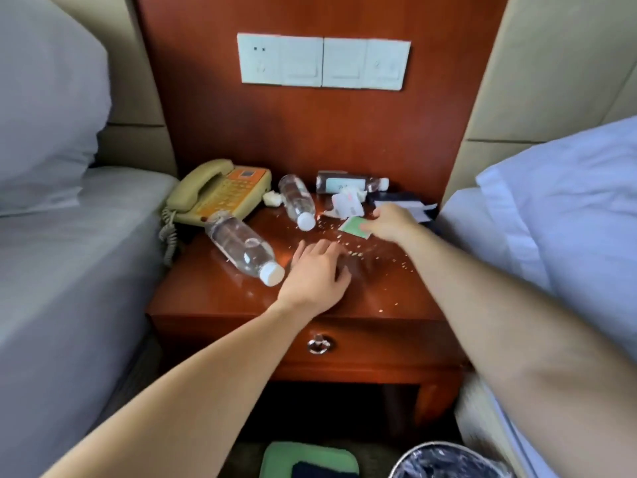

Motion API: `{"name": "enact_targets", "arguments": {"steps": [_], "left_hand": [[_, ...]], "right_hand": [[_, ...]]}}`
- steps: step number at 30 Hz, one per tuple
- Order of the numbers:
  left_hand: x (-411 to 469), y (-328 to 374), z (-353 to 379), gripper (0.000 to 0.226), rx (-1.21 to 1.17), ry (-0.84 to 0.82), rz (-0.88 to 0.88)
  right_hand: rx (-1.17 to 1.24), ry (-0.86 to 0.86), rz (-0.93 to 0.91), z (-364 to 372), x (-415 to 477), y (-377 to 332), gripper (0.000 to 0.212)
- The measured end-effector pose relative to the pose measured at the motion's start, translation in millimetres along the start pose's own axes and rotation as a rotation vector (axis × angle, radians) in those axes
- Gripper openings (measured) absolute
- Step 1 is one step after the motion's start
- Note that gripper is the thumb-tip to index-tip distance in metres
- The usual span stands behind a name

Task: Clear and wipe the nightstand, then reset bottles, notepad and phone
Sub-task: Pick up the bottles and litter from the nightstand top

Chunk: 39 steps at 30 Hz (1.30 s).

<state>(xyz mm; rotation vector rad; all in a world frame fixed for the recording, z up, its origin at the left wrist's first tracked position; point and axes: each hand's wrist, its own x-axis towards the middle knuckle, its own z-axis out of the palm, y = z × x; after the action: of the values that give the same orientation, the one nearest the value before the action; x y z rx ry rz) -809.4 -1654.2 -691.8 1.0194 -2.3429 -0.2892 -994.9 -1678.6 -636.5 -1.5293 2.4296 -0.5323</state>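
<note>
Right hand (389, 223) pinches a green packet (352, 225); left hand (317, 270) rests loosely spread on nightstand (379, 298).

Soft even daylight, moderate brightness; shadows faint. Pale glare patches seen on glossy red-brown wooden nightstand top (379, 294). Deep shadow lies beneath it at 6 o'clock. Whole frame softly focused; markings on white plastic wall switch panel (324, 62) at 12 o'clock unreadable. Forearms (172, 391) stretched by wide-angle lens at 5 and 7 o'clock.
</note>
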Motion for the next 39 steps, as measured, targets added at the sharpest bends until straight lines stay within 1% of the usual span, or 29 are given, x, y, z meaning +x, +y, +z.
{"name": "enact_targets", "arguments": {"steps": [2,4,7,11,14,16,18,21,23,25,27,29,30,31,33,35,36,37,39], "left_hand": [[-1,1,-1,0.027,-0.025,0.017,-0.01],[-1,1,-1,0.026,-0.04,0.008,-0.012],[1,-2,0,0.025,-0.066,0.02,-0.007],[2,-3,1,0.024,-0.073,0.001,0.004],[0,-3,2,0.025,-0.074,0.0,0.007],[2,-4,0,0.025,-0.066,-0.011,0.02],[3,-3,-1,0.024,-0.052,0.015,0.063],[0,-3,-2,0.022,0.017,0.07,0.181],[-3,0,-6,0.021,0.079,0.075,0.26],[-11,9,-10,0.021,0.135,0.104,0.388],[-35,23,-4,0.021,0.097,0.152,0.524],[-79,50,14,0.021,-0.03,0.09,0.646],[-103,64,28,0.022,-0.077,0.021,0.69],[-124,76,43,0.024,-0.097,-0.056,0.711],[-157,98,73,0.037,-0.084,-0.251,0.651],[-174,112,95,0.053,-0.081,-0.462,0.508],[-180,118,103,0.06,-0.088,-0.528,0.444],[-185,122,110,0.065,-0.083,-0.539,0.407],[-192,124,123,0.067,-0.037,-0.521,0.425]], "right_hand": [[-0.026,-0.033,0.002,5,10,-1,0.057],[-0.082,-0.059,0.005,13,17,-2,0.065],[-0.106,-0.081,0.02,26,26,-7,0.064],[-0.169,0.054,-0.029,25,30,-15,0.063],[-0.192,0.093,-0.071,25,27,-17,0.067],[-0.158,0.136,-0.108,25,22,-17,0.07],[-0.086,0.18,-0.14,22,10,-17,0.068],[0.078,0.231,-0.169,17,-23,-8,0.064],[0.182,0.27,-0.18,14,-52,4,0.062],[0.284,0.372,-0.197,10,-90,18,0.057],[0.474,0.575,-0.189,9,-136,38,0.05],[0.635,0.791,-0.122,15,-190,64,0.043],[0.645,0.857,-0.072,24,-216,81,0.042],[0.617,0.882,-0.017,37,-240,97,0.041],[0.545,0.825,0.104,70,-285,133,0.043],[0.473,0.711,0.18,103,-321,163,0.045],[0.414,0.634,0.216,117,-337,174,0.045],[0.354,0.548,0.248,129,-352,182,0.045],[0.269,0.384,0.301,145,-371,192,0.042]]}}
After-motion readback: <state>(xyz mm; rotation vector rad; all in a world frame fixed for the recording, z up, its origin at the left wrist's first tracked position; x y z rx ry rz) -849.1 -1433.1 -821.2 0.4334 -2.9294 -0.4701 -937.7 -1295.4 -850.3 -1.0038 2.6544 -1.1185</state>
